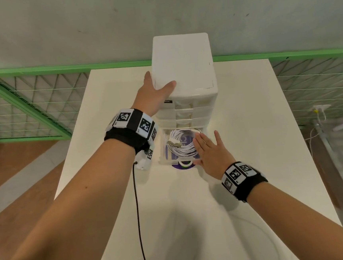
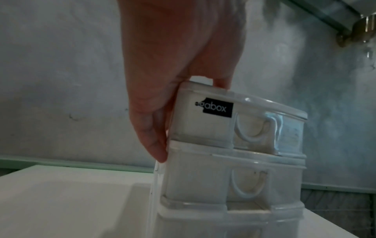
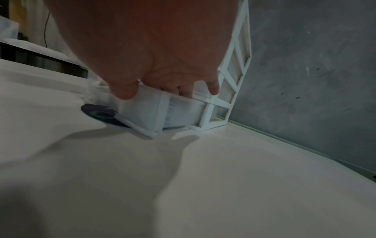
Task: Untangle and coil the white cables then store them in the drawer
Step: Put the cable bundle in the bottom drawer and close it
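Note:
A white drawer unit (image 1: 182, 62) stands at the back of the white table (image 1: 247, 102). Its bottom drawer (image 1: 161, 151) is pulled out toward me. A coil of white cables (image 1: 181, 145) lies inside, the metal plugs at its left. My left hand (image 1: 155, 94) grips the unit's top left corner, thumb on the lid and fingers (image 2: 156, 145) down the side of the unit (image 2: 203, 125). My right hand (image 1: 209, 149) lies flat with straight fingers over the right side of the drawer, partly covering the coil. In the right wrist view its fingertips (image 3: 124, 93) touch the drawer's rim (image 3: 142, 112).
A dark purple disc (image 1: 183, 166) lies on the table under the drawer's front. A black cord (image 1: 137, 205) hangs from my left wrist across the table. The upper drawers are pushed in. A green mesh fence (image 1: 29, 100) runs behind the table, with floor on both sides.

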A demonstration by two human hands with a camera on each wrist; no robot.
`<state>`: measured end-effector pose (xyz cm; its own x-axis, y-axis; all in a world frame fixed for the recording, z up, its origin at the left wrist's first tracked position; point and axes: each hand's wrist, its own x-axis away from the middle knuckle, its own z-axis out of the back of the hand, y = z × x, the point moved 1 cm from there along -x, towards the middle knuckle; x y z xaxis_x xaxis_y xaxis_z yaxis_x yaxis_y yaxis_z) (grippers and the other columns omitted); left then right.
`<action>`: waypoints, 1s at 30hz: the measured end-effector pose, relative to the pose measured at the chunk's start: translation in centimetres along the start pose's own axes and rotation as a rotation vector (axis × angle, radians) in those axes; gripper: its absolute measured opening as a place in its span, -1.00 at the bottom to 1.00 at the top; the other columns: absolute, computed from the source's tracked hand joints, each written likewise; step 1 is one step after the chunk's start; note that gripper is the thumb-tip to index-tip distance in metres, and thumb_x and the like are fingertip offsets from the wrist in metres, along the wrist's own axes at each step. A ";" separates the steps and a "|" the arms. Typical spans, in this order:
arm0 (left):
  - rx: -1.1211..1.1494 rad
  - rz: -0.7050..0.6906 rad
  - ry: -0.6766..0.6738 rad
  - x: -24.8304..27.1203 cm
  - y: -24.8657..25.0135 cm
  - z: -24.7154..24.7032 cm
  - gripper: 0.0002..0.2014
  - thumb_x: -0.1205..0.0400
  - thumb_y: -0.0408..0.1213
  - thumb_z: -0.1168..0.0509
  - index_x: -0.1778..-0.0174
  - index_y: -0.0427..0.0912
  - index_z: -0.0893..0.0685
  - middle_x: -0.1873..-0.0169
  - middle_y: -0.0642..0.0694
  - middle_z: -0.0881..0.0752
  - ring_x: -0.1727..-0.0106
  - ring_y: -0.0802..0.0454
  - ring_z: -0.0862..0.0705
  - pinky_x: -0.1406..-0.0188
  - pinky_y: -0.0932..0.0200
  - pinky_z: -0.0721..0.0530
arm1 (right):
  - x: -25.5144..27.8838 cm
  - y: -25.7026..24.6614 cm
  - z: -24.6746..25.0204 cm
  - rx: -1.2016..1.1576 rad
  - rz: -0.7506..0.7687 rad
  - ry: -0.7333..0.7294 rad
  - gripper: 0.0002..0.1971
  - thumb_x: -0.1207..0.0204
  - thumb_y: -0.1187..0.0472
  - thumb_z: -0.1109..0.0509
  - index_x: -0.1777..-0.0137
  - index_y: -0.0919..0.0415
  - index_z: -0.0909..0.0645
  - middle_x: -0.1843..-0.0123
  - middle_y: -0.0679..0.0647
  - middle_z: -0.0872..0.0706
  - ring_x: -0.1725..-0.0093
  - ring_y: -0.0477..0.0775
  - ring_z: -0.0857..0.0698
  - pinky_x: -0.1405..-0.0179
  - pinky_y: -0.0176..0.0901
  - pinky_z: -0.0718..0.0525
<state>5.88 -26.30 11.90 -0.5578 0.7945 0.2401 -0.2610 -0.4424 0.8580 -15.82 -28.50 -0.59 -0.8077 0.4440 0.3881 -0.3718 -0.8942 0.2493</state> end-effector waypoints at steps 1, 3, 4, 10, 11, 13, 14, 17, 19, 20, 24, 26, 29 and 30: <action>0.007 -0.001 -0.002 0.0 -0.1 0.0 -0.05 -0.45 0.30 -0.28 -0.67 -0.03 -0.05 -0.60 -0.06 -0.33 -0.58 -0.06 -0.33 -0.56 0.01 -0.29 | 0.0 -0.1 0.1 -0.002 -0.007 -0.006 -0.30 -0.67 -0.17 0.27 -0.63 0.30 0.26 -0.69 0.21 0.20 -0.67 0.17 0.18 -0.56 0.39 0.19; 0.007 -0.015 -0.011 0.0 -0.1 0.1 -0.14 -0.46 0.27 -0.28 -0.63 -0.01 -0.18 -0.51 -0.01 -0.46 -0.50 -0.03 -0.44 -0.47 -0.01 -0.41 | -0.4 0.1 0.3 -0.025 -0.028 -0.021 -0.31 -0.68 -0.16 0.24 -0.63 0.28 0.27 -0.69 0.19 0.21 -0.67 0.15 0.18 -0.57 0.37 0.17; 0.008 -0.025 -0.010 0.0 -0.2 0.1 -0.21 -0.51 0.22 -0.28 -0.61 -0.01 -0.21 -0.48 0.01 -0.50 -0.47 -0.02 -0.46 -0.42 0.03 -0.43 | -0.6 0.2 0.6 -0.037 -0.036 -0.032 -0.31 -0.68 -0.16 0.23 -0.63 0.28 0.26 -0.69 0.19 0.21 -0.68 0.15 0.18 -0.57 0.37 0.16; -0.019 -0.031 0.013 0.1 0.0 0.1 -0.32 -0.60 0.13 -0.25 -0.60 -0.03 -0.22 -0.46 -0.01 -0.50 -0.44 -0.02 -0.47 -0.25 0.15 -0.40 | -2.2 0.9 2.2 -0.066 -0.017 -0.039 -0.25 -0.63 -0.19 0.01 -0.64 0.29 0.10 -0.69 0.21 0.02 -0.67 0.19 0.03 -0.59 0.31 0.01; -0.020 -0.027 0.014 0.2 0.0 0.1 -0.30 -0.60 0.14 -0.25 -0.60 -0.04 -0.21 -0.48 -0.02 -0.49 -0.46 -0.04 -0.46 -0.28 0.14 -0.40 | -2.2 0.9 2.4 -0.062 -0.021 -0.033 -0.24 -0.61 -0.19 -0.04 -0.63 0.29 0.06 -0.68 0.22 -0.01 -0.66 0.20 -0.01 -0.59 0.30 -0.03; -0.018 -0.027 0.022 0.3 0.1 0.0 -0.29 -0.60 0.14 -0.25 -0.61 -0.05 -0.20 -0.48 -0.03 -0.49 -0.47 -0.04 -0.45 -0.27 0.15 -0.39 | -2.0 0.4 2.8 -0.038 -0.026 0.002 -0.26 -0.59 -0.10 -0.14 -0.62 0.30 0.01 -0.66 0.24 -0.08 -0.63 0.22 -0.10 -0.56 0.28 -0.10; -0.015 -0.031 0.027 0.3 0.1 -0.1 -0.31 -0.60 0.13 -0.25 -0.60 -0.05 -0.22 -0.46 -0.03 -0.51 -0.45 -0.03 -0.47 -0.23 0.17 -0.39 | -1.9 -0.1 2.9 -0.036 -0.018 0.028 -0.28 -0.59 -0.01 -0.18 -0.62 0.30 0.02 -0.66 0.25 -0.08 -0.63 0.22 -0.12 -0.56 0.27 -0.12; -0.016 -0.033 0.031 0.3 0.1 -0.1 -0.32 -0.60 0.14 -0.25 -0.59 -0.04 -0.23 -0.44 -0.03 -0.52 -0.43 -0.04 -0.49 -0.23 0.16 -0.40 | -1.7 -1.4 3.1 -0.086 0.022 0.047 -0.23 -0.56 0.18 -0.21 -0.64 0.28 0.16 -0.69 0.23 0.07 -0.65 0.20 -0.07 -0.58 0.23 -0.09; -0.019 -0.029 0.028 0.3 0.1 -0.1 -0.30 -0.59 0.16 -0.25 -0.59 -0.05 -0.23 -0.46 -0.05 -0.51 -0.45 -0.07 -0.48 -0.27 0.12 -0.42 | -2.0 -1.5 3.2 -0.122 0.017 0.019 -0.19 -0.53 0.20 -0.25 -0.64 0.28 0.18 -0.69 0.21 0.08 -0.64 0.19 -0.08 -0.57 0.20 -0.12; -0.018 -0.029 0.028 0.3 0.0 -0.1 -0.30 -0.59 0.15 -0.25 -0.59 -0.05 -0.23 -0.45 -0.05 -0.52 -0.44 -0.07 -0.49 -0.26 0.12 -0.42 | -2.4 -1.5 3.3 -0.127 0.015 0.015 -0.16 -0.51 0.19 -0.29 -0.64 0.28 0.17 -0.69 0.21 0.04 -0.63 0.19 -0.11 -0.55 0.19 -0.17; -0.019 -0.029 0.021 0.5 -0.1 -0.2 -0.25 -0.56 0.19 -0.25 -0.61 -0.06 -0.20 -0.47 -0.05 -0.50 -0.45 -0.06 -0.48 -0.33 0.08 -0.45 | -4.1 -1.2 3.3 -0.184 0.008 0.047 -0.10 -0.31 0.12 -0.48 -0.58 0.25 -0.06 -0.54 0.13 -0.30 -0.48 0.15 -0.34 -0.41 0.10 -0.36; -0.026 -0.025 0.017 0.6 0.0 -0.2 -0.19 -0.52 0.24 -0.25 -0.62 -0.05 -0.17 -0.50 -0.06 -0.47 -0.48 -0.08 -0.46 -0.41 0.00 -0.44 | -4.9 -0.9 3.3 -0.216 0.022 0.020 -0.08 -0.23 0.08 -0.54 -0.54 0.22 -0.13 -0.48 0.10 -0.36 -0.44 0.14 -0.38 -0.40 0.08 -0.37; -0.030 -0.019 0.023 0.6 0.0 -0.1 -0.17 -0.48 0.27 -0.24 -0.61 -0.04 -0.18 -0.49 -0.06 -0.49 -0.47 -0.08 -0.47 -0.41 -0.02 -0.45 | -5.2 -0.8 3.1 -0.240 0.040 0.020 -0.10 -0.23 0.08 -0.53 -0.53 0.22 -0.15 -0.48 0.09 -0.36 -0.46 0.15 -0.37 -0.44 0.10 -0.36; -0.029 -0.023 0.030 0.5 -0.1 -0.2 -0.20 -0.50 0.25 -0.24 -0.60 -0.04 -0.20 -0.46 -0.05 -0.51 -0.45 -0.08 -0.49 -0.38 0.00 -0.47 | -5.0 -0.9 2.8 -0.233 0.039 0.041 -0.13 -0.27 0.12 -0.50 -0.54 0.22 -0.15 -0.51 0.10 -0.34 -0.49 0.15 -0.35 -0.47 0.12 -0.34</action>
<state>5.51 -25.92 11.86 -0.5743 0.7921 0.2068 -0.2964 -0.4367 0.8494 -10.16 -29.73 -0.25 -0.8396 0.4104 0.3559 -0.4318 -0.9017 0.0210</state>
